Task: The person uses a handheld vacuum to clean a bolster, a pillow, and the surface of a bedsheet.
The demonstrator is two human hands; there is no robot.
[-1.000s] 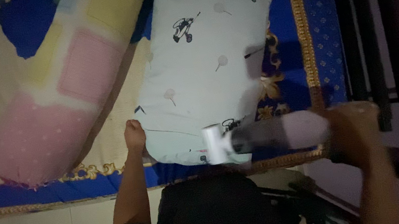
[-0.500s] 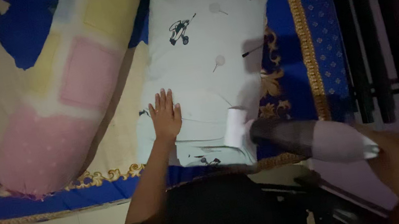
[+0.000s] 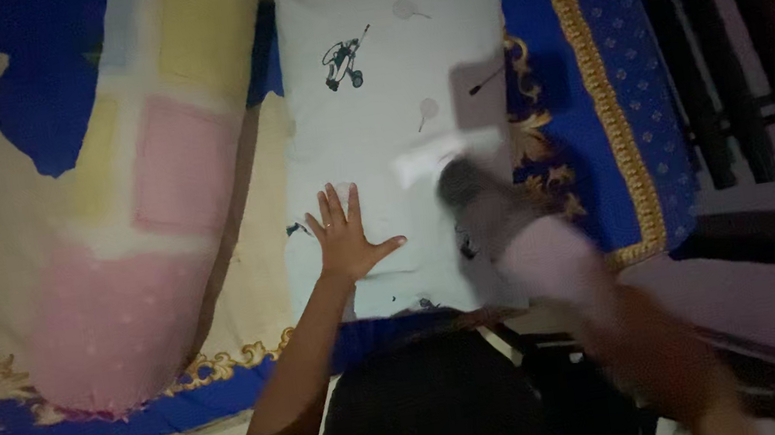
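Note:
A pale pillow (image 3: pixel 398 75) with small dark prints lies on the bed. My left hand (image 3: pixel 347 238) rests flat on its lower part, fingers spread, holding nothing. My right hand (image 3: pixel 665 355), blurred by motion at the lower right, grips the pale handle of a long tool (image 3: pixel 481 199). The tool has a dark neck and a white head, and the head lies over the pillow's right middle. Its exact kind is too blurred to tell.
A long bolster (image 3: pixel 150 180) with pastel yellow, pink and blue patches lies left of the pillow. The bed sheet (image 3: pixel 589 68) is blue and cream with a gold border. Dark bars (image 3: pixel 708 51) stand along the bed's right side. My dark shirt fills the bottom centre.
My left hand slid up the pillow and spread flat. My right hand swung the tool from the pillow's lower edge up over its right middle.

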